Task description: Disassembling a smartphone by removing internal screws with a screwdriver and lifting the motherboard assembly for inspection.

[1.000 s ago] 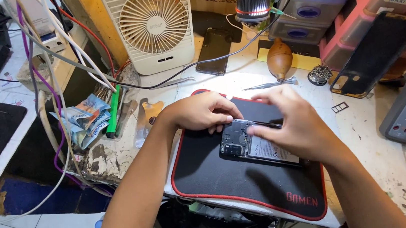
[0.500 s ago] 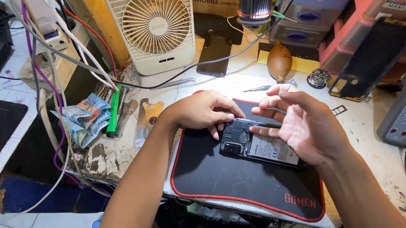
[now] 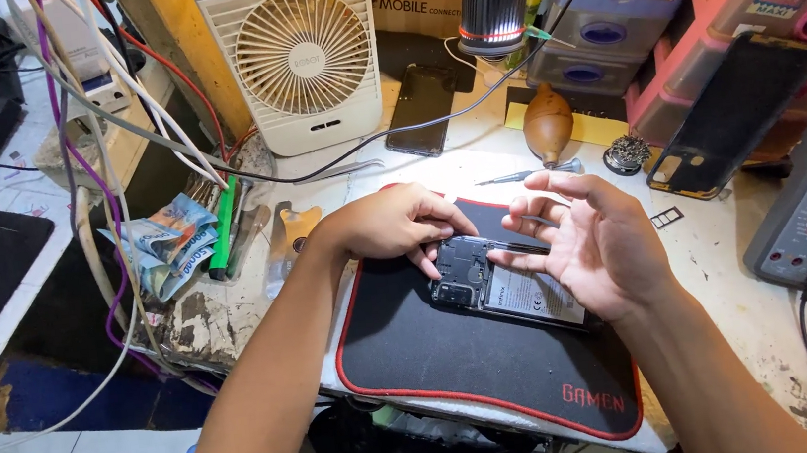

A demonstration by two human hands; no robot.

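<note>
A worn white tabletop (image 3: 728, 272) holds a black mat (image 3: 458, 361) with a red edge. On the mat lies an opened phone (image 3: 504, 281), its back cover off. The left hand (image 3: 388, 223) presses its top end, fingers curled in a narrow grip. The right hand (image 3: 595, 241) hovers beside it, wide open, holding nothing. Pressing gently and keeping the phone flat would likely work best.

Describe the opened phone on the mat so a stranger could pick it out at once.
Find the black mat with red edging at the front of the worktable. The opened phone lies on its upper part, between the left hand and right hand. Unlike the dark phone by the white fan, its back is off, exposing its insides.
</note>
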